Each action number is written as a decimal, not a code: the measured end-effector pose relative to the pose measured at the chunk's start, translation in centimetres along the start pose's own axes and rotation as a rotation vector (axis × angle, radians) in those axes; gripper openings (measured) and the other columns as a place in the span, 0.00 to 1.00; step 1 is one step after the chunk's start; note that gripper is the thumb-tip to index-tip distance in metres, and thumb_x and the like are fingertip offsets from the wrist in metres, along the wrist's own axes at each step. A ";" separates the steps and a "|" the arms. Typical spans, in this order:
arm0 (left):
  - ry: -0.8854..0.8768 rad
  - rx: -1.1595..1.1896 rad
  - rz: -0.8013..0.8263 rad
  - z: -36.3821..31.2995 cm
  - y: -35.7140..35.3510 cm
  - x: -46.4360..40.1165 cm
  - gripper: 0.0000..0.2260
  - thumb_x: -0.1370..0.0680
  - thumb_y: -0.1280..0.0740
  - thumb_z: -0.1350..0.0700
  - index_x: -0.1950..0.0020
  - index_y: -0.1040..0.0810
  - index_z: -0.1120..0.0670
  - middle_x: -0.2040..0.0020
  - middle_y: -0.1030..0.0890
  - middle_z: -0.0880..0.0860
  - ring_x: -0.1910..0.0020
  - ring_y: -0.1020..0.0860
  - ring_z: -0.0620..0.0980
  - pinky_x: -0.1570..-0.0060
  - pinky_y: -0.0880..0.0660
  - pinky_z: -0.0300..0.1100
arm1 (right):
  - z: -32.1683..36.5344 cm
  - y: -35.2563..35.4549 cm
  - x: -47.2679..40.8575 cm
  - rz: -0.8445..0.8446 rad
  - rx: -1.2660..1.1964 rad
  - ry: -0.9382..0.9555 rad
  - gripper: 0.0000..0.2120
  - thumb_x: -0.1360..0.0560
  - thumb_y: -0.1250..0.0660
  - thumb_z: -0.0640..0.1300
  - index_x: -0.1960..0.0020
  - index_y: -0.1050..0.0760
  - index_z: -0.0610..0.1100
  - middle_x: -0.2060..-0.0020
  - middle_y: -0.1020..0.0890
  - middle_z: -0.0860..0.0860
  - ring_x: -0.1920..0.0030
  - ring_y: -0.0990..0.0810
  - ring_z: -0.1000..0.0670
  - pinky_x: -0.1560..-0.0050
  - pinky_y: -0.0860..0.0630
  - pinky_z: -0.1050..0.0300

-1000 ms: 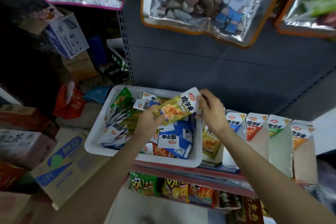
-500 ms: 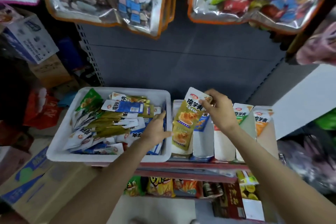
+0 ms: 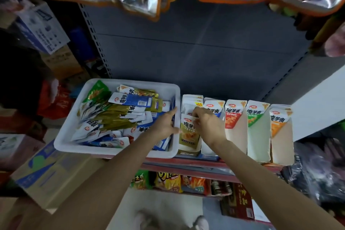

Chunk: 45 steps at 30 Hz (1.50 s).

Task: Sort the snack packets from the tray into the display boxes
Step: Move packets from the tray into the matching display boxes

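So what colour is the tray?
White. The tray holding the packets shows best in the head view, the only one here.

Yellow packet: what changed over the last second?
The yellow packet went from above the tray rightward and down into the leftmost display box. The left hand let go of it and now lies open at the tray's right rim; the right hand still pinches its top. Tray and other boxes unchanged.

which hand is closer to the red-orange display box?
Right. The right hand pinches the olive packet in the leftmost box, two boxes left of the red-orange display box. The left hand is farther, at the white tray.
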State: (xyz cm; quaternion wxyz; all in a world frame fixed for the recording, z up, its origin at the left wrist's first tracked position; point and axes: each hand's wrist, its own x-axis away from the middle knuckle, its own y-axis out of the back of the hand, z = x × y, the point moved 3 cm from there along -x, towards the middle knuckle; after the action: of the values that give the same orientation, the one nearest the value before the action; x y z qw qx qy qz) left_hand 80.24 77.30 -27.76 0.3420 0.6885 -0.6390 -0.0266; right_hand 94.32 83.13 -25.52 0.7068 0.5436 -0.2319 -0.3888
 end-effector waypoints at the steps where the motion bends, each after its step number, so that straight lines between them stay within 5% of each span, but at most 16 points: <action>1: 0.001 0.007 0.000 0.0 0.0 0.0 0.39 0.26 0.29 0.61 0.22 0.50 0.50 0.30 0.30 0.53 0.38 0.26 0.50 0.41 0.29 0.43 | 0.0 -0.1 0.2 -0.015 0.032 0.010 0.07 0.24 0.38 0.38 0.46 0.28 0.44 0.49 0.21 0.48 0.50 0.22 0.45 0.67 0.34 0.58; 9: -0.014 0.058 -0.003 0.2 0.1 -0.2 0.40 0.28 0.28 0.61 0.22 0.48 0.51 0.32 0.27 0.54 0.40 0.24 0.51 0.39 0.27 0.47 | 0.5 0.5 0.3 -0.103 0.124 0.059 0.21 0.40 0.24 0.31 0.49 0.24 0.42 0.54 0.24 0.44 0.54 0.24 0.43 0.75 0.24 0.55; 12: -0.086 -0.003 -0.068 0.4 1.1 0.5 0.35 0.27 0.28 0.58 0.24 0.41 0.53 0.31 0.29 0.53 0.39 0.25 0.51 0.41 0.28 0.44 | 2.0 1.4 -0.4 -0.102 0.084 0.099 0.18 0.35 0.27 0.33 0.47 0.24 0.41 0.50 0.25 0.44 0.51 0.24 0.43 0.66 0.22 0.53; 15: -0.156 -0.111 -0.314 1.0 3.9 1.9 0.24 0.24 0.32 0.57 0.29 0.33 0.53 0.34 0.27 0.52 0.38 0.27 0.49 0.43 0.30 0.40 | 4.9 1.3 -1.5 -0.046 -0.001 0.176 0.15 0.26 0.33 0.38 0.40 0.26 0.42 0.44 0.27 0.44 0.45 0.27 0.44 0.56 0.24 0.52; 19: -0.087 -0.420 -0.562 4.1 8.8 3.5 0.18 0.22 0.36 0.60 0.31 0.31 0.54 0.35 0.27 0.53 0.35 0.31 0.51 0.39 0.32 0.42 | 9.5 -1.5 -3.5 0.174 -0.074 0.186 0.18 0.21 0.41 0.43 0.32 0.34 0.44 0.36 0.31 0.46 0.36 0.32 0.46 0.43 0.29 0.52; 24: 0.055 -0.618 -0.419 9.0 12.1 4.2 0.27 0.23 0.34 0.51 0.27 0.38 0.55 0.29 0.34 0.55 0.30 0.36 0.54 0.33 0.36 0.46 | 14.1 -6.5 -5.6 0.448 -0.074 0.234 0.28 0.20 0.42 0.43 0.23 0.49 0.44 0.24 0.46 0.47 0.25 0.44 0.46 0.28 0.42 0.51; 26: 0.056 -0.635 -0.338 10.4 12.5 4.3 0.31 0.24 0.33 0.48 0.25 0.41 0.54 0.26 0.39 0.54 0.27 0.40 0.54 0.31 0.40 0.47 | 14.9 -7.7 -6.0 0.516 0.009 0.226 0.28 0.20 0.41 0.41 0.24 0.48 0.43 0.24 0.46 0.46 0.26 0.41 0.44 0.31 0.37 0.49; 28: 0.065 -0.605 -0.308 11.4 12.8 4.4 0.32 0.24 0.32 0.48 0.24 0.43 0.52 0.24 0.41 0.53 0.26 0.41 0.53 0.30 0.40 0.47 | 15.5 -8.0 -6.0 0.457 0.165 0.213 0.23 0.22 0.39 0.36 0.29 0.41 0.41 0.30 0.34 0.43 0.38 0.26 0.41 0.46 0.26 0.49; 32: 0.017 -0.539 -0.365 12.0 12.9 4.5 0.30 0.24 0.33 0.49 0.25 0.40 0.52 0.25 0.40 0.52 0.27 0.40 0.53 0.30 0.38 0.48 | 16.2 -8.0 -5.0 0.234 0.373 0.279 0.19 0.26 0.36 0.32 0.36 0.31 0.39 0.49 0.20 0.44 0.57 0.18 0.44 0.63 0.28 0.55; 34: -0.018 -0.517 -0.399 11.9 12.9 4.4 0.30 0.25 0.31 0.49 0.26 0.38 0.53 0.26 0.36 0.52 0.28 0.38 0.53 0.30 0.37 0.49 | 16.5 -8.0 -4.6 0.138 0.409 0.297 0.15 0.41 0.21 0.39 0.56 0.20 0.45 0.69 0.20 0.49 0.75 0.22 0.50 0.75 0.35 0.63; 36: -0.032 -0.503 -0.424 11.7 13.1 4.3 0.29 0.26 0.30 0.49 0.27 0.36 0.53 0.28 0.33 0.53 0.30 0.36 0.54 0.32 0.36 0.51 | 16.3 -8.2 -4.7 0.130 0.344 0.317 0.18 0.54 0.17 0.39 0.73 0.24 0.48 0.80 0.28 0.53 0.85 0.31 0.52 0.80 0.45 0.67; 39: -0.035 -0.521 -0.455 11.2 13.4 4.3 0.25 0.25 0.31 0.49 0.30 0.32 0.53 0.32 0.30 0.53 0.32 0.34 0.53 0.33 0.35 0.50 | 15.5 -6.6 -4.6 0.115 0.249 0.227 0.15 0.45 0.22 0.35 0.69 0.26 0.46 0.80 0.29 0.51 0.82 0.28 0.48 0.79 0.44 0.65; 42: -0.066 -0.574 -0.490 10.5 13.4 4.1 0.19 0.23 0.33 0.52 0.33 0.28 0.51 0.35 0.26 0.52 0.35 0.31 0.52 0.34 0.35 0.49 | 14.1 -5.2 -5.3 0.097 0.049 0.228 0.04 0.26 0.35 0.35 0.54 0.25 0.42 0.65 0.19 0.45 0.65 0.20 0.42 0.70 0.30 0.56; 45: -0.110 -0.553 -0.579 9.1 13.3 4.1 0.11 0.23 0.34 0.57 0.41 0.21 0.50 0.44 0.20 0.51 0.42 0.26 0.52 0.39 0.31 0.50 | 12.7 -3.8 -5.8 0.154 -0.152 0.161 0.04 0.22 0.39 0.40 0.53 0.26 0.41 0.57 0.18 0.44 0.57 0.20 0.42 0.58 0.24 0.49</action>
State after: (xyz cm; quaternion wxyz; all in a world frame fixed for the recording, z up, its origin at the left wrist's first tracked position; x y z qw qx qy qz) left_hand 65.21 70.28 -26.38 0.4578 0.7198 -0.4046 -0.3296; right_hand 80.23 79.84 -24.75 0.7901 0.4985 -0.1852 -0.3050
